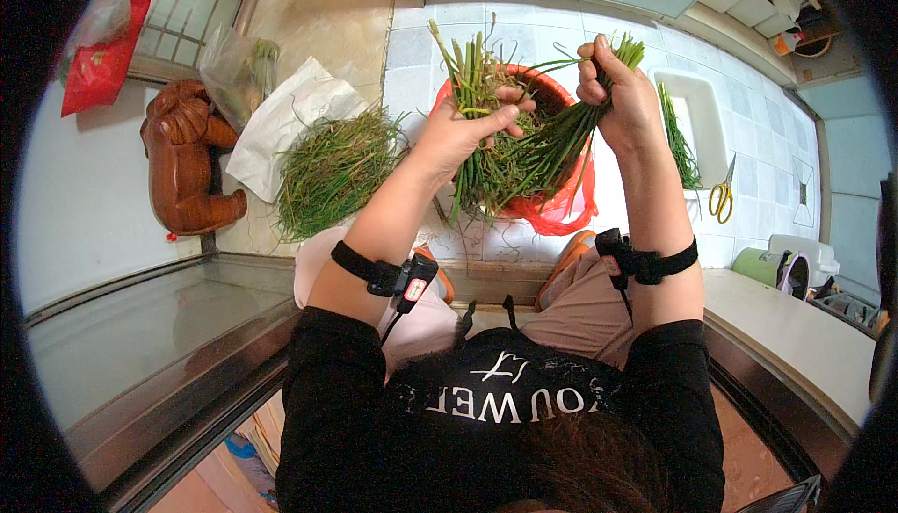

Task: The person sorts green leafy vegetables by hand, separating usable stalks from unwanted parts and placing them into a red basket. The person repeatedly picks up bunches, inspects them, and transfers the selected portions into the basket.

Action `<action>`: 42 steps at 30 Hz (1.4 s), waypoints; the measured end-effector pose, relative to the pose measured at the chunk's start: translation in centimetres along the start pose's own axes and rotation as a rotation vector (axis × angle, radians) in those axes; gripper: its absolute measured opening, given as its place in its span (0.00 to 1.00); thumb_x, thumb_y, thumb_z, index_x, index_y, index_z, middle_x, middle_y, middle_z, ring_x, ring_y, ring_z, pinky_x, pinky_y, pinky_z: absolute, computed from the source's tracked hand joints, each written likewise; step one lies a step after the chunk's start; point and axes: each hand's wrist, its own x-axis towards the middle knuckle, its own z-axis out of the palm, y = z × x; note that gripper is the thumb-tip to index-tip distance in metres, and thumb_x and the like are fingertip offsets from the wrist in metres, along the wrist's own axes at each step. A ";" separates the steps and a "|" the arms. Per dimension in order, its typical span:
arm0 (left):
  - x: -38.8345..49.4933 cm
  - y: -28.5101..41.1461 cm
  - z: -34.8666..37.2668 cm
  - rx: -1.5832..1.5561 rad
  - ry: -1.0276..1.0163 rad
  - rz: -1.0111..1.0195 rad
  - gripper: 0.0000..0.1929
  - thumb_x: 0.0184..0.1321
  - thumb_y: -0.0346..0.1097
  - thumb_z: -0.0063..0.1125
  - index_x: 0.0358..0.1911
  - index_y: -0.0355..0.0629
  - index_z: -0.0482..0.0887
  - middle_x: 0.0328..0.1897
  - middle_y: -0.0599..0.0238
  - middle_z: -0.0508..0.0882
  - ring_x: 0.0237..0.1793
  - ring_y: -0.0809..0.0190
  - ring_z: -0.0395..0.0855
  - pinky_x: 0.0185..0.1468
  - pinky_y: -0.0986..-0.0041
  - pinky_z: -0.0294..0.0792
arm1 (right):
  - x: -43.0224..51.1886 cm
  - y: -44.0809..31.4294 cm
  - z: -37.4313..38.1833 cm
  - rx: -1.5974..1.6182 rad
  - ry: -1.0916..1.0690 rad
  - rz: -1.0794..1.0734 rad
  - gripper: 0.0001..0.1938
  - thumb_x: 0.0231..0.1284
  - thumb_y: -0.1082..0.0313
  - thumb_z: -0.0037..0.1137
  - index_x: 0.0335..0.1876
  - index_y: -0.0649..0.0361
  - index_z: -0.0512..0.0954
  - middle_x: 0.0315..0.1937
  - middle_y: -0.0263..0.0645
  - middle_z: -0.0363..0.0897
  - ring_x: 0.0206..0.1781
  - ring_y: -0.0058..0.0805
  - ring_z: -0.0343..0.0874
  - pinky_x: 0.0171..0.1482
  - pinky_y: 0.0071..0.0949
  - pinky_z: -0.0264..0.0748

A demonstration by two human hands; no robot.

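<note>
My left hand (463,131) holds a loose bunch of chives (468,71), pale stem ends up, with dry strands tangled among them. Its thumb and fingers curl around the bunch without closing fully. To the right, my right hand (626,95) grips a tidier bunch of dark green chives (570,142); its cut-looking ends stick out above the fist and its leaves slant down to the left. One thin stalk stretches from the right fingertips towards the left bunch. Beneath both hands stands a red basin (554,84) with a red plastic bag (586,194) at its side; plant scraps partly hide its inside.
A heap of chives (337,173) lies left, beside white paper (295,120), a clear plastic bag (235,81) and a carved wooden elephant (184,159). On the right are a white tray (705,117) with chives (678,138) along it and yellow-handled scissors (721,199).
</note>
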 end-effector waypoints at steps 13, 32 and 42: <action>-1.0 0.1 -1.6 0.192 -0.020 -0.158 0.08 0.50 0.33 0.55 0.33 0.40 0.75 0.27 0.58 0.81 0.20 0.76 0.71 0.23 0.86 0.61 | 0.5 -1.9 -2.6 0.054 0.184 -0.156 0.14 0.60 0.61 0.42 0.35 0.69 0.70 0.18 0.32 0.65 0.17 0.16 0.56 0.21 0.16 0.54; 0.2 -0.9 -3.5 -0.256 0.136 -0.197 0.12 0.50 0.30 0.55 0.40 0.38 0.74 0.34 0.65 0.79 0.23 0.76 0.67 0.25 0.85 0.60 | -0.7 -2.7 -1.9 -0.591 0.230 -0.432 0.18 0.61 0.55 0.40 0.28 0.64 0.73 0.17 0.32 0.71 0.23 0.18 0.67 0.28 0.18 0.63; 0.8 -1.1 -2.3 -0.433 0.079 -0.176 0.09 0.57 0.38 0.49 0.35 0.41 0.75 0.28 0.69 0.76 0.28 0.69 0.74 0.32 0.78 0.69 | -2.2 2.7 3.3 -0.658 -0.308 -0.151 0.09 0.51 0.66 0.53 0.33 0.65 0.76 0.26 0.34 0.77 0.30 0.16 0.73 0.36 0.19 0.69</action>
